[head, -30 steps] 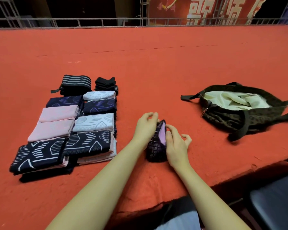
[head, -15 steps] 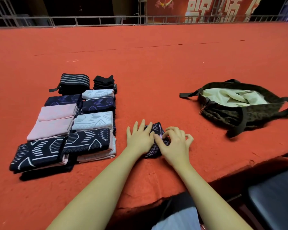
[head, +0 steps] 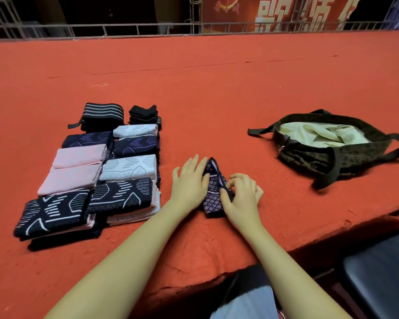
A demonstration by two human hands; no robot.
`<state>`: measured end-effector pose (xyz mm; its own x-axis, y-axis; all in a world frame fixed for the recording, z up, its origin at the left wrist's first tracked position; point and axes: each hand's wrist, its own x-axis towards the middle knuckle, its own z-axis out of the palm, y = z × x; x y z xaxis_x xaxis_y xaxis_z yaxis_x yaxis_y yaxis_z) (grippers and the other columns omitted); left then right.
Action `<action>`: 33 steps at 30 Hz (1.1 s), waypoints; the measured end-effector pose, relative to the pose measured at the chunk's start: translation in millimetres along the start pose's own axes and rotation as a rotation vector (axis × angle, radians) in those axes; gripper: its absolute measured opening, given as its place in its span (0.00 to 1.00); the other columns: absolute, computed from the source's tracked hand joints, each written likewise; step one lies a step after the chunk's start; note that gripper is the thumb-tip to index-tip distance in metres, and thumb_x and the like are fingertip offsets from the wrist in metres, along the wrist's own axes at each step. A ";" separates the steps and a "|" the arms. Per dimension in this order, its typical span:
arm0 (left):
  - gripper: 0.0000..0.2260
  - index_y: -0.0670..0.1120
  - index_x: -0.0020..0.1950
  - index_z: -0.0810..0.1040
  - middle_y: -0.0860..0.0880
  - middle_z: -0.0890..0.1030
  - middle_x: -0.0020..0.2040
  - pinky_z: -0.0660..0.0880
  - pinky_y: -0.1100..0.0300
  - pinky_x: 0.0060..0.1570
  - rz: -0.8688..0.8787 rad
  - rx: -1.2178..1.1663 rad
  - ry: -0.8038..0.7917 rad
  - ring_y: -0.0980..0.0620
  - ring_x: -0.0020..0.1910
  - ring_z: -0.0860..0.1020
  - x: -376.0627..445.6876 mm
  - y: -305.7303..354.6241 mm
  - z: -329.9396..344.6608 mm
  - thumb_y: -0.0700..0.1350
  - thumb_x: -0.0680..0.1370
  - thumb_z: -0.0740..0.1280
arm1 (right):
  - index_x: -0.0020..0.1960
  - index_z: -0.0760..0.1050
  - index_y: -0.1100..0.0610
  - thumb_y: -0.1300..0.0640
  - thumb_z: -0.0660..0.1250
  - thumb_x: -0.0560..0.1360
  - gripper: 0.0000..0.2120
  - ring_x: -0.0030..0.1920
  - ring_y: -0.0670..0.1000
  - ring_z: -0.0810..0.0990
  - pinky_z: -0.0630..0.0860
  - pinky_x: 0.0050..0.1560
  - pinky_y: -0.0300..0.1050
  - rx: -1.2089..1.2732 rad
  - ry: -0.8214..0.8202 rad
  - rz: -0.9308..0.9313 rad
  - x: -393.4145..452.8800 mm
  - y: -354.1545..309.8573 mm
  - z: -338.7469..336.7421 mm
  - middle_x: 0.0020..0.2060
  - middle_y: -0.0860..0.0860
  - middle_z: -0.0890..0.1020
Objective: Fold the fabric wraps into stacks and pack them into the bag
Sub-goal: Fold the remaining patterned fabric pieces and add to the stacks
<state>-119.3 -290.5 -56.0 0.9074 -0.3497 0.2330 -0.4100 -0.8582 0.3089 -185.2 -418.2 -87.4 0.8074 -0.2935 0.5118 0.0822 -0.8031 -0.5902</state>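
Where hands (head: 190,183) press — knit wrap (head: 213,192), triangular.

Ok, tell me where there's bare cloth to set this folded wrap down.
Bare red cloth lies between the folded stacks and the bag, beyond the hands, and across the whole far side up to the railing. The left is crowded with stacks packed tight together.

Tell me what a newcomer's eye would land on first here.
First, the two bare hands at centre: the left hand lies flat on a dark patterned wrap, while the right hand pinches its edge. To the left sit rows of folded wraps in pink, white and navy on the orange-red cloth. To the right lies an open dark bag with pale lining.
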 end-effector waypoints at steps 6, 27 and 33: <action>0.23 0.54 0.78 0.53 0.52 0.51 0.79 0.49 0.52 0.72 0.167 -0.042 -0.121 0.52 0.77 0.51 -8.8 8.3 10.0 0.50 0.83 0.53 | 0.45 0.71 0.54 0.55 0.64 0.73 0.04 0.55 0.52 0.68 0.54 0.56 0.45 -0.136 -0.008 0.164 1.5 4.6 0.2 0.49 0.47 0.71; 0.20 0.50 0.67 0.73 0.51 0.63 0.75 0.58 0.49 0.63 0.423 0.100 0.166 0.45 0.70 0.64 19.1 -50.5 -87.8 0.55 0.80 0.51 | 0.51 0.75 0.49 0.46 0.61 0.74 0.10 0.55 0.50 0.68 0.53 0.52 0.39 0.105 0.095 -0.133 40.1 -56.6 6.2 0.55 0.49 0.72; 0.17 0.54 0.62 0.75 0.50 0.80 0.53 0.67 0.49 0.46 0.396 0.170 0.284 0.44 0.49 0.75 7.7 -103.1 -111.3 0.55 0.77 0.55 | 0.52 0.70 0.44 0.46 0.61 0.73 0.08 0.53 0.48 0.66 0.51 0.50 0.38 0.116 0.141 -0.287 63.7 -102.8 26.8 0.52 0.50 0.74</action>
<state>-80.2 -162.9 16.6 0.6152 -0.5649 0.5499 -0.6752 -0.7376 -0.0024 -126.6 -340.5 -10.8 0.6537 -0.1390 0.7438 0.3670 -0.8014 -0.4723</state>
